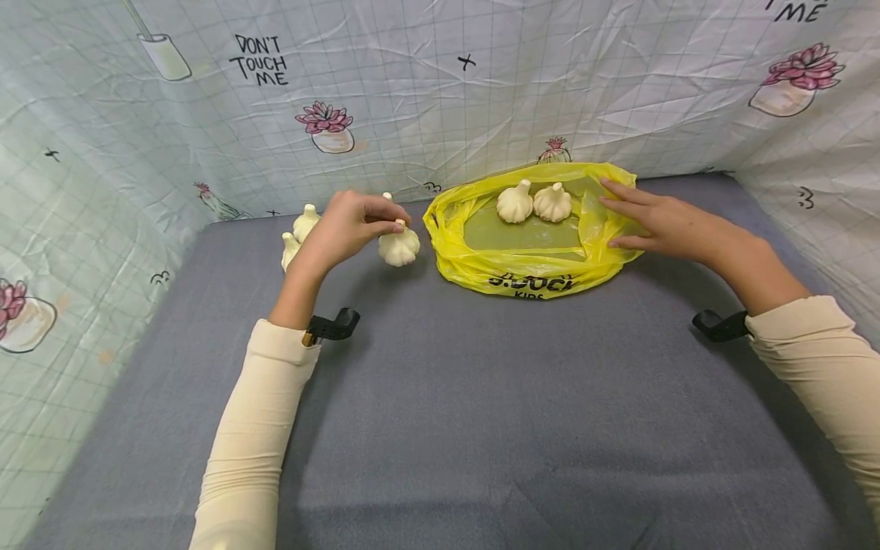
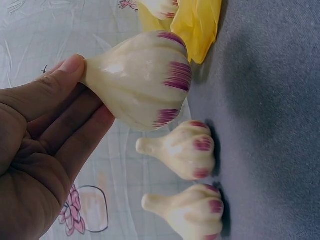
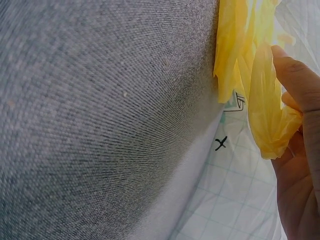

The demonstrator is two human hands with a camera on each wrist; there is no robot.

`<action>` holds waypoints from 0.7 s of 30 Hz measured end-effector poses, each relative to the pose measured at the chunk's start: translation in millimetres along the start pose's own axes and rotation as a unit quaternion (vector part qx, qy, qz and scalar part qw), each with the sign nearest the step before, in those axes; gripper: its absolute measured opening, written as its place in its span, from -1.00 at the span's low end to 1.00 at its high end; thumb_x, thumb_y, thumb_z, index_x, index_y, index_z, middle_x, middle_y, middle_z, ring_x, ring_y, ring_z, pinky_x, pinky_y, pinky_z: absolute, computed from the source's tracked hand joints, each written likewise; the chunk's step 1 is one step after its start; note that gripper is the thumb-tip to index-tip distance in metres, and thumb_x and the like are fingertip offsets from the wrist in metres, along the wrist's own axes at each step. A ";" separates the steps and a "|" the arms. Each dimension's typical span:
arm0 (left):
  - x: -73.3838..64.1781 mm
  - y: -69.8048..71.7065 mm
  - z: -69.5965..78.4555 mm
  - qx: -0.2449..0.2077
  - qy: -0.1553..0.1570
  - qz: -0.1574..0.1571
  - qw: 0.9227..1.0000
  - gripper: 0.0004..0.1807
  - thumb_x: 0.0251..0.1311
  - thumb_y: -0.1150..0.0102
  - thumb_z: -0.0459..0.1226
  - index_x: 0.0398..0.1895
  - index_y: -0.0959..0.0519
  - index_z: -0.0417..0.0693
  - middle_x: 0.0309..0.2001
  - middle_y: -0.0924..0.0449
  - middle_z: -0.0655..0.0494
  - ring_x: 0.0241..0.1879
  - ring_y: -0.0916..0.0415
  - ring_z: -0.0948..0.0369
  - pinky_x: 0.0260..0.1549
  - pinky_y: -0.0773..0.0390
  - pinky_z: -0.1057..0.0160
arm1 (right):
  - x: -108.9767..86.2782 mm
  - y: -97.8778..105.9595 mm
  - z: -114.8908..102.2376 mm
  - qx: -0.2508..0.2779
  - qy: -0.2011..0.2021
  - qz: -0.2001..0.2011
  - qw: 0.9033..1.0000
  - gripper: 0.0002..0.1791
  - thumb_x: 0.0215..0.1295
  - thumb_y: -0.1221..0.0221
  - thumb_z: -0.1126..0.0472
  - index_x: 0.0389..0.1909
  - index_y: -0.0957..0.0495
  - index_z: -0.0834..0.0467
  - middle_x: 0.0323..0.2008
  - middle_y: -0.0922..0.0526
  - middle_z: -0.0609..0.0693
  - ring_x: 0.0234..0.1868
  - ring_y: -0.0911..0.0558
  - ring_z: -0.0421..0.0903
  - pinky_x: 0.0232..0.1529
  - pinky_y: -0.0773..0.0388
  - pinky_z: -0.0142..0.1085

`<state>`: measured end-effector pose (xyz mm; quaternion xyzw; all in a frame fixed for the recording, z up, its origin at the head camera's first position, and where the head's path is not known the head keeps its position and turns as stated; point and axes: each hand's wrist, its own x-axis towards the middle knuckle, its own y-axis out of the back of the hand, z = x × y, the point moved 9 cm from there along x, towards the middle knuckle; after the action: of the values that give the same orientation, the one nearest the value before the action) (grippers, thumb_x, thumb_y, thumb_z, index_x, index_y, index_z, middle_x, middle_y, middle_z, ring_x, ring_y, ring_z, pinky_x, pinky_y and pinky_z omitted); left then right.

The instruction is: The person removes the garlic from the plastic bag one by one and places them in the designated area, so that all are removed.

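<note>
My left hand (image 1: 351, 225) pinches a garlic bulb (image 1: 399, 246) by its stem, thumb against fingertips, just left of the bag. In the left wrist view the same bulb (image 2: 142, 80) is creamy and smooth, with purple streaks round its base. A stem (image 1: 388, 196) of another bulb shows behind that hand. Past the left wrist stand two more bulbs (image 1: 306, 221), partly hidden. Two garlic bulbs (image 1: 515, 202) lie inside the open yellow plastic bag (image 1: 474, 269). Fingers spread and mostly straight, my right hand (image 1: 670, 225) rests over the bag's right rim; plastic folds overlap its fingers in the right wrist view.
A grey cloth (image 1: 481, 428) covers the table. Behind and at the sides hangs a white sheet (image 1: 412, 84) printed with plants and words, close to the bag's back edge. Each wrist wears a black strap (image 1: 335, 325).
</note>
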<state>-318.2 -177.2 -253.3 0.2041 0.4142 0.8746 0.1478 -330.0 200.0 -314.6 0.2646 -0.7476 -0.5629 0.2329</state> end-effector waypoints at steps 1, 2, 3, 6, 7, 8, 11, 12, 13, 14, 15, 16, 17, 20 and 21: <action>-0.2 0.3 -0.7 0.000 0.000 0.001 1.000 -0.86 0.28 -0.38 -0.28 -0.14 -0.80 -0.08 -0.18 -0.79 0.09 -0.17 -0.68 0.25 -0.23 -0.54 0.41 | 0.0 0.1 -0.2 -0.001 0.001 0.001 1.000 -0.19 0.33 -0.36 0.16 0.49 -0.24 0.35 0.61 0.04 0.21 0.46 -0.19 0.42 0.34 -0.24 0.29; -0.6 0.5 -1.7 0.000 -0.001 0.002 1.000 -0.85 0.28 -0.38 -0.29 -0.14 -0.80 -0.10 -0.18 -0.79 0.08 -0.17 -0.69 0.24 -0.23 -0.55 0.41 | 0.1 0.1 -0.1 -0.001 0.001 0.001 1.000 -0.19 0.33 -0.36 0.15 0.49 -0.24 0.35 0.61 0.04 0.21 0.46 -0.19 0.42 0.34 -0.24 0.29; -0.9 0.7 -2.7 0.001 -0.001 0.003 1.000 -0.85 0.28 -0.38 -0.29 -0.14 -0.80 -0.12 -0.18 -0.79 0.06 -0.17 -0.69 0.22 -0.23 -0.55 0.42 | 0.1 0.1 -0.1 -0.001 0.001 0.001 1.000 -0.19 0.33 -0.36 0.15 0.49 -0.24 0.35 0.61 0.04 0.21 0.46 -0.20 0.42 0.34 -0.24 0.29; -1.6 1.7 -5.6 0.002 -0.002 0.006 1.000 -0.84 0.28 -0.38 -0.30 -0.13 -0.79 -0.15 -0.17 -0.79 0.04 -0.18 -0.70 0.20 -0.23 -0.56 0.44 | 0.2 0.0 0.6 -0.001 0.001 0.002 1.000 -0.19 0.34 -0.35 0.15 0.49 -0.24 0.35 0.61 0.04 0.20 0.45 -0.21 0.42 0.33 -0.25 0.29; -1.9 2.1 -5.9 0.002 -0.003 0.006 1.000 -0.84 0.27 -0.38 -0.30 -0.13 -0.78 -0.15 -0.17 -0.79 0.04 -0.18 -0.70 0.20 -0.23 -0.56 0.45 | 0.1 0.2 0.8 -0.001 0.000 0.002 1.000 -0.19 0.34 -0.35 0.14 0.49 -0.24 0.35 0.61 0.04 0.20 0.45 -0.21 0.42 0.33 -0.25 0.29; -2.1 2.6 -6.5 0.001 -0.004 0.007 1.000 -0.84 0.27 -0.38 -0.31 -0.13 -0.78 -0.15 -0.17 -0.79 0.03 -0.17 -0.70 0.19 -0.22 -0.56 0.45 | 0.0 0.2 1.0 0.000 -0.001 0.002 1.000 -0.19 0.34 -0.35 0.14 0.50 -0.24 0.34 0.61 0.04 0.19 0.45 -0.21 0.42 0.33 -0.25 0.29; -3.2 4.6 -7.2 -0.001 -0.002 0.011 1.000 -0.84 0.25 -0.40 -0.31 -0.12 -0.79 -0.12 -0.16 -0.79 0.04 -0.16 -0.71 0.21 -0.22 -0.57 0.46 | -0.2 0.4 1.4 0.000 -0.001 0.003 1.000 -0.19 0.34 -0.35 0.14 0.50 -0.24 0.34 0.62 0.04 0.18 0.45 -0.21 0.41 0.32 -0.26 0.29; -3.8 5.3 -7.6 0.000 -0.002 0.012 1.000 -0.83 0.24 -0.41 -0.31 -0.12 -0.79 -0.11 -0.16 -0.79 0.04 -0.16 -0.72 0.21 -0.22 -0.57 0.47 | -0.3 0.7 1.1 -0.001 -0.002 0.003 1.000 -0.19 0.34 -0.35 0.14 0.49 -0.25 0.34 0.62 0.04 0.18 0.45 -0.21 0.41 0.33 -0.25 0.29; -4.4 6.0 -7.7 0.001 -0.002 0.013 1.000 -0.83 0.23 -0.41 -0.31 -0.12 -0.80 -0.11 -0.16 -0.79 0.05 -0.15 -0.72 0.21 -0.23 -0.57 0.47 | -0.3 0.5 1.2 -0.001 -0.003 0.003 1.000 -0.19 0.34 -0.35 0.14 0.49 -0.25 0.34 0.62 0.04 0.18 0.45 -0.21 0.41 0.33 -0.25 0.29; -4.8 6.5 -8.2 0.004 -0.002 0.013 1.000 -0.83 0.23 -0.41 -0.31 -0.13 -0.80 -0.11 -0.15 -0.79 0.04 -0.15 -0.72 0.20 -0.23 -0.56 0.48 | -0.4 0.5 1.0 0.000 -0.003 0.002 1.000 -0.19 0.34 -0.35 0.14 0.50 -0.24 0.34 0.62 0.04 0.18 0.45 -0.22 0.41 0.33 -0.26 0.29; -5.3 6.9 -8.7 0.007 -0.001 0.014 1.000 -0.83 0.24 -0.41 -0.31 -0.13 -0.80 -0.11 -0.15 -0.79 0.04 -0.16 -0.72 0.20 -0.25 -0.55 0.48 | -0.4 0.1 1.4 0.000 -0.003 0.000 1.000 -0.19 0.35 -0.34 0.13 0.50 -0.24 0.34 0.62 0.05 0.18 0.45 -0.22 0.42 0.32 -0.26 0.29; -5.7 7.4 -9.7 0.010 0.000 0.014 1.000 -0.83 0.24 -0.41 -0.31 -0.13 -0.80 -0.11 -0.15 -0.79 0.04 -0.17 -0.72 0.20 -0.28 -0.54 0.48 | -0.4 -0.1 1.5 0.000 -0.004 -0.002 1.000 -0.19 0.35 -0.34 0.13 0.50 -0.24 0.34 0.62 0.05 0.18 0.45 -0.22 0.42 0.32 -0.26 0.29; -6.2 7.9 -10.7 0.015 0.001 0.014 1.000 -0.84 0.24 -0.40 -0.31 -0.13 -0.80 -0.10 -0.15 -0.79 0.04 -0.19 -0.71 0.20 -0.30 -0.52 0.47 | -0.6 0.1 1.1 0.000 -0.006 -0.003 1.000 -0.19 0.35 -0.34 0.13 0.50 -0.23 0.34 0.62 0.05 0.17 0.45 -0.21 0.41 0.33 -0.25 0.29; -7.4 9.4 -14.0 0.023 0.010 0.015 1.000 -0.84 0.25 -0.39 -0.30 -0.13 -0.80 -0.09 -0.14 -0.79 0.04 -0.22 -0.68 0.21 -0.37 -0.48 0.45 | -0.5 0.0 1.4 0.002 -0.007 -0.007 1.000 -0.19 0.37 -0.33 0.12 0.51 -0.22 0.34 0.62 0.07 0.18 0.45 -0.21 0.42 0.32 -0.26 0.29; -7.9 10.0 -15.3 0.023 0.014 0.015 1.000 -0.84 0.26 -0.39 -0.31 -0.12 -0.80 -0.09 -0.14 -0.78 0.04 -0.23 -0.67 0.21 -0.38 -0.46 0.44 | -0.4 0.1 1.6 0.002 -0.008 -0.007 1.000 -0.19 0.37 -0.33 0.12 0.51 -0.22 0.34 0.62 0.07 0.17 0.45 -0.21 0.42 0.32 -0.26 0.29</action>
<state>-319.5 -196.9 -256.1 0.2013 0.4327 0.8699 0.1241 -330.7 201.4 -315.0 0.2660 -0.7486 -0.5653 0.2220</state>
